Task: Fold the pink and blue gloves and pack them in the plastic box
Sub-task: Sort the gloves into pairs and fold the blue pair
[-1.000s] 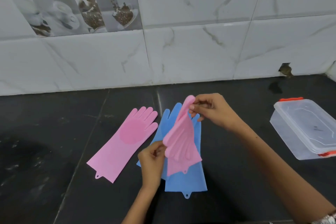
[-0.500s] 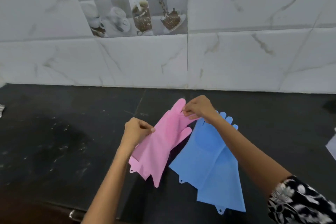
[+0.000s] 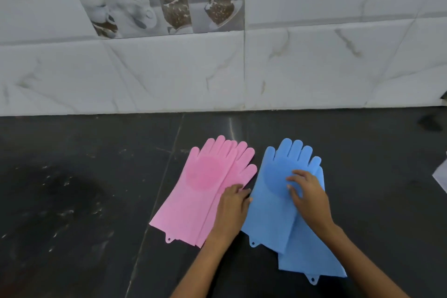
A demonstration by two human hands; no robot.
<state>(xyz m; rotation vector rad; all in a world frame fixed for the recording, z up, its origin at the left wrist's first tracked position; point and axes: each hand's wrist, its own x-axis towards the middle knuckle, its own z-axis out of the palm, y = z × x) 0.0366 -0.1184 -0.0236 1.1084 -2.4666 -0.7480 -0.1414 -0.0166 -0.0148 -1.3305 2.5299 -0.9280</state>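
Gloves lie in two stacked pairs on the black counter [image 3: 72, 201], side by side with a narrow gap, long axes running from cuffs near the person to fingertips toward the tiled wall [image 3: 314, 68], leaning slightly right. Pink gloves [image 3: 205, 189] are left, blue gloves [image 3: 273, 191] right, the lower blue one offset nearer the person. Left hand [image 3: 231, 210] rests flat, fingers loosely spread, on the pink pair's right edge; right hand [image 3: 308, 197] presses open on the blue palm. Each pair sits under its own hand, so a fold along the length looks likeliest. No box is clearly visible; only a pale corner shows at the right edge.
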